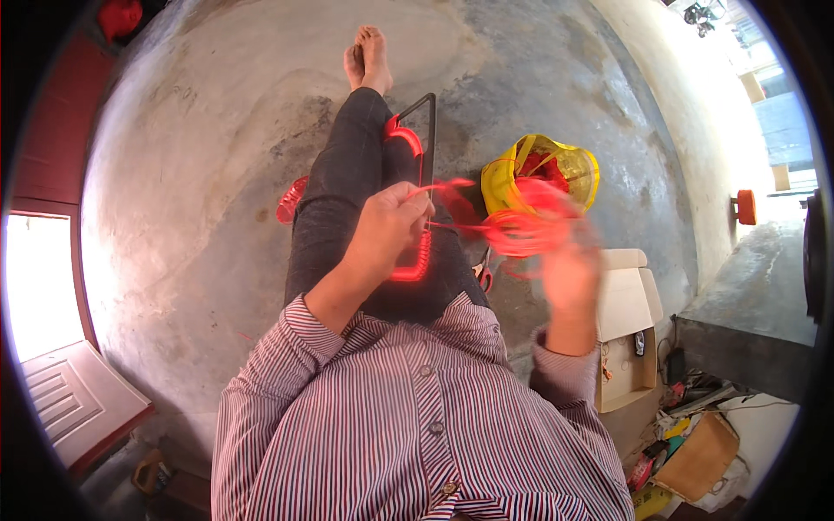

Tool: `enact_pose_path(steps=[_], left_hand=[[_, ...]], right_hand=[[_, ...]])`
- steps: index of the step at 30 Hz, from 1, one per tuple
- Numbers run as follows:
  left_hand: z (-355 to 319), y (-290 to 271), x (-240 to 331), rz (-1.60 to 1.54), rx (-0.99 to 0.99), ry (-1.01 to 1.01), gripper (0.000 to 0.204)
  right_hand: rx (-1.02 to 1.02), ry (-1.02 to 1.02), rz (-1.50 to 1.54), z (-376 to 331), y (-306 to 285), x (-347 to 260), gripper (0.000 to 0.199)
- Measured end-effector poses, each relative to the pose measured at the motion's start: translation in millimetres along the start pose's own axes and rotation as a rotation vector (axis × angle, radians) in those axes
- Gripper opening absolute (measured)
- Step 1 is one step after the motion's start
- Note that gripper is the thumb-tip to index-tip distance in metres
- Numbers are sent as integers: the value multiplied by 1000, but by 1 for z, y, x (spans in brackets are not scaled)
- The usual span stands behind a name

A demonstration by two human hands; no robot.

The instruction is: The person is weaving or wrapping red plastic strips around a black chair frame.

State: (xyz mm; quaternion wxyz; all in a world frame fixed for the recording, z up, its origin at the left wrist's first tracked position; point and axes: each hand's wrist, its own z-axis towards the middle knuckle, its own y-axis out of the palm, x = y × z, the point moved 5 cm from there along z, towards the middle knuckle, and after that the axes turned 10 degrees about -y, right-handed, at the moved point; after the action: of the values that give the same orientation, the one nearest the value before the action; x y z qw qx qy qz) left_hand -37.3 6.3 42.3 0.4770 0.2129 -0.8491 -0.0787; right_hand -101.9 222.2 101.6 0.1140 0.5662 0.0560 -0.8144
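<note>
My left hand (393, 227) is closed in a pinch on red cord, over my lap. Beside it a black rectangular frame (432, 130) lies along my legs, with red cord wrapped tightly around its near end and one side (423, 256). Out to the right, my right hand (571, 273) is smeared by motion, its fingers closed about a loose looped bundle of red cord (519, 233). A strand stretches between the two hands. Behind the bundle, a yellow bag (497, 189) stands open on the floor with red material inside.
Scissors (485, 276) lie by my right thigh. A red see-through container (292, 201) is left of my legs. To the right sit an open cardboard box (627, 295) with small items and a heap of odds and ends (695, 456) below a grey ledge (738, 339).
</note>
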Motion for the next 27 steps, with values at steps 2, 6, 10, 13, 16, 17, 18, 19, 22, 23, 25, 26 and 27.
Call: enact_pose_path(steps=[2,6,10,13,16,17,18,19,22,23,25,26,27], left_hand=[[10,-12,-14,31,69,-21,18],[14,-16,-28,107,106,-51,13],[23,-14,-39,162,128,-7,11],[20,-15,-35,118,130,-28,11],[16,-15,-39,41,124,-90,15],[17,-17,-43,-30,114,-142,19],[18,-20,-44,-26,123,-141,19],[19,-19,-52,-119,111,-261,25],[18,-12,-55,-191,61,-419,31],[17,-9,-54,-164,31,-454,32],[20,-2,-50,-130,21,-437,31],[22,0,-49,-97,20,-414,30],[20,-3,-49,-104,27,-407,30]], right_hand=[[69,134,765,14,-67,-20,28],[7,16,902,31,-151,-52,19],[131,-56,713,19,-137,-1,24],[191,409,456,-11,-34,65,33],[-301,543,116,-36,46,96,27],[-394,584,25,-43,54,105,19],[-390,555,-2,-40,56,101,16],[-388,527,-36,-34,54,91,14],[-235,579,179,-22,23,63,15],[-238,583,177,-24,21,53,15],[-325,465,-31,-31,12,32,14],[-351,458,17,-42,8,34,19],[-362,454,19,-47,4,34,19]])
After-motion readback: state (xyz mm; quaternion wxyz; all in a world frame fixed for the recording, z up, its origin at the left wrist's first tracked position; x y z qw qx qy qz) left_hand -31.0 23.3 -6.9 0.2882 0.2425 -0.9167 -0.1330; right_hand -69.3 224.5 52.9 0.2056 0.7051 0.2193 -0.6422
